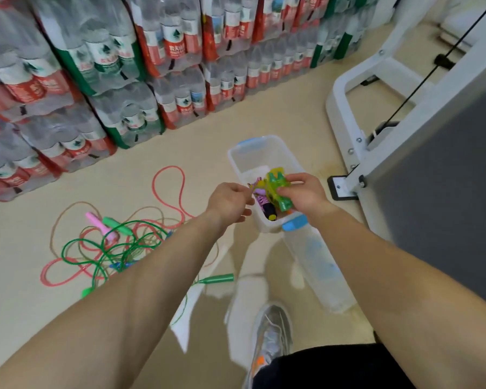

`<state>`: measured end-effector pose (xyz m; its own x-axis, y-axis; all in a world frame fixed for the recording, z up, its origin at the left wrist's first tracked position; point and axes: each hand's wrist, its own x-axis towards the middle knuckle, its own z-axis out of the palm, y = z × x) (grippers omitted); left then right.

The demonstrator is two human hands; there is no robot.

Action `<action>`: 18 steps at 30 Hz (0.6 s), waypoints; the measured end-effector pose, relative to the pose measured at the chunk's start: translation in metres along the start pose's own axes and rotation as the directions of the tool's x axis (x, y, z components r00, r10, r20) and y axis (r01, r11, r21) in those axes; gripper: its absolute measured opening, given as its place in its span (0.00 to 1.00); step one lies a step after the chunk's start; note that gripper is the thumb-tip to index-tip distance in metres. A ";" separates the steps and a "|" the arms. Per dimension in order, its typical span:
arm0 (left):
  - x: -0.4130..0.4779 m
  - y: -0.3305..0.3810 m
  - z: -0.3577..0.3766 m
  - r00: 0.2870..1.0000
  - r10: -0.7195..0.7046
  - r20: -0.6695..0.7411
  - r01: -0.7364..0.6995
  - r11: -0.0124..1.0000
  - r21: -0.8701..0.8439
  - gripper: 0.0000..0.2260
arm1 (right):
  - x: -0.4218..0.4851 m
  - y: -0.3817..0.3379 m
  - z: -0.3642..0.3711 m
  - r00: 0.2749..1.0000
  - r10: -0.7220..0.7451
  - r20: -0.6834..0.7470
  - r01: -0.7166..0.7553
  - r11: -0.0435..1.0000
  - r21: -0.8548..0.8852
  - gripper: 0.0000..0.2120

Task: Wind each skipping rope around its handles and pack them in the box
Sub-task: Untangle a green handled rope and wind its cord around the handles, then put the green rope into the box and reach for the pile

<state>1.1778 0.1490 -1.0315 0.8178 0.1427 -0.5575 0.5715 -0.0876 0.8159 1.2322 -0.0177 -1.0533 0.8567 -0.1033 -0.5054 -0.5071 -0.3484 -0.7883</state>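
Both forearms reach forward from 6 o'clock and meet above the open box (237,158) on the floor. The right hand (306,195) grasps the wound green skipping rope (278,189), fingers curled round the bundle over the box's near end. The left hand (230,202), at 9 o'clock of the bundle, has curled fingers pinching a thin strand running to it. Loose ropes (110,242) lie tangled on the floor at 8 o'clock of the box.

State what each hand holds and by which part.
Right hand grips the green skipping rope by its bundled handles; left hand seems to pinch its cord.
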 end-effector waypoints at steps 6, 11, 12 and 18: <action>0.047 -0.034 0.021 0.999 -0.042 0.018 0.040 0.996 0.081 0.07 | 0.061 0.039 0.029 0.998 0.010 -0.067 -0.025 0.972 -0.235 0.18; 0.077 -0.051 0.020 0.998 -0.049 -0.028 0.050 0.998 0.046 0.07 | 0.087 0.042 0.056 0.997 -0.050 0.057 0.069 0.904 -0.421 0.21; 0.081 -0.053 0.019 0.998 -0.053 -0.031 0.054 0.998 0.038 0.06 | 0.090 0.043 0.059 0.998 -0.049 0.041 0.062 0.890 -0.452 0.20; 0.081 -0.059 0.001 0.997 -0.065 -0.034 0.066 0.997 0.031 0.07 | 0.079 0.034 0.061 0.991 -0.093 -0.092 0.030 0.848 -0.529 0.09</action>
<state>1.2103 0.1647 -1.1249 0.7765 0.1811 -0.6036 0.6258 -0.1089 0.7724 1.2775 0.0188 -1.1413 0.9050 -0.1555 -0.3960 -0.3539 -0.7917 -0.4979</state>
